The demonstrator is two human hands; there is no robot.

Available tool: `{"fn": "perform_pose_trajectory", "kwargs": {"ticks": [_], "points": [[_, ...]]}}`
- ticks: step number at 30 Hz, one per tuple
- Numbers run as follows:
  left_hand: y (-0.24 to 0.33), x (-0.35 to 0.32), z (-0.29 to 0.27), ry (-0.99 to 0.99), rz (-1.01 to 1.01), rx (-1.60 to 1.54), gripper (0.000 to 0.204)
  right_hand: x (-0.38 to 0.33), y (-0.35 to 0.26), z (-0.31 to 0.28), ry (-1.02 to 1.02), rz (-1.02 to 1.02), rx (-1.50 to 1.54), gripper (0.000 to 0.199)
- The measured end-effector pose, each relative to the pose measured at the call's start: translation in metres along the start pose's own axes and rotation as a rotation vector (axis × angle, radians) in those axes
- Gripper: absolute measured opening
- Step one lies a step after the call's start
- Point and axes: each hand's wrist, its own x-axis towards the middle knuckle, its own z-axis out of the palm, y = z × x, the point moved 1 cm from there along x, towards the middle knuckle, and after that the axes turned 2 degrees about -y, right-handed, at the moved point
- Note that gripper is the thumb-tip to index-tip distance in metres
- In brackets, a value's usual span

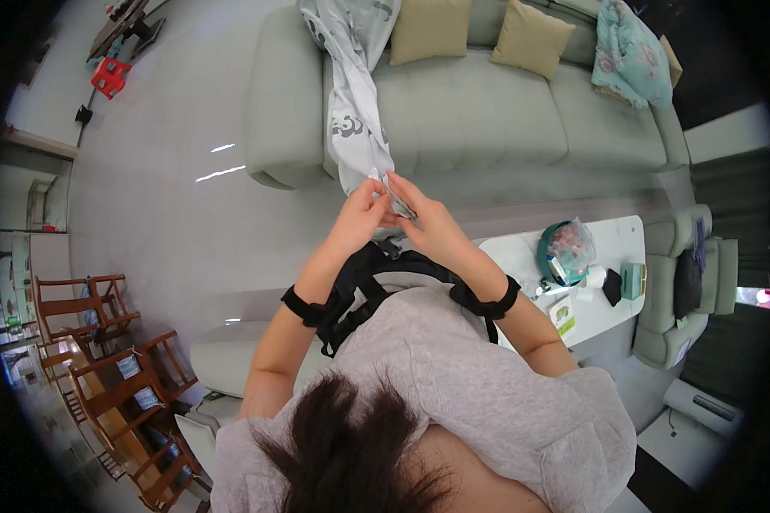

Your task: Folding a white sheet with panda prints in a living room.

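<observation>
A long grey patterned cloth is held up in front of the body, its lower end gathered at the hands and the rest draped back toward twelve o'clock over the pale green sofa. Its bottom edge is pinched by the left hand and the right hand, whose fingers are pressed together on the fabric, touching each other at the centre. The step in hand is judged to be the finding and matching of an edge or corner. For the next move, the hands would need to be slid apart along the hem so that the cloth is drawn taut. A white bench with small items stands at three o'clock.
</observation>
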Motion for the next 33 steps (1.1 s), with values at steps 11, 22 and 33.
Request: {"fn": "perform_pose_trajectory", "kwargs": {"ticks": [11,22,33], "points": [[-0.007,0.010,-0.024,0.076,0.097,0.498,0.020,0.015,0.015,-0.034,-0.132,0.255,0.088,0.048],[-0.001,0.127,-0.038,-0.301,0.497,1.190,0.048,-0.005,-0.082,-0.150,-0.239,0.184,0.396,0.034],[-0.043,0.287,-0.135,-0.701,0.304,1.907,0.040,-0.104,-0.169,-0.193,0.629,-0.462,0.267,0.012]]}}
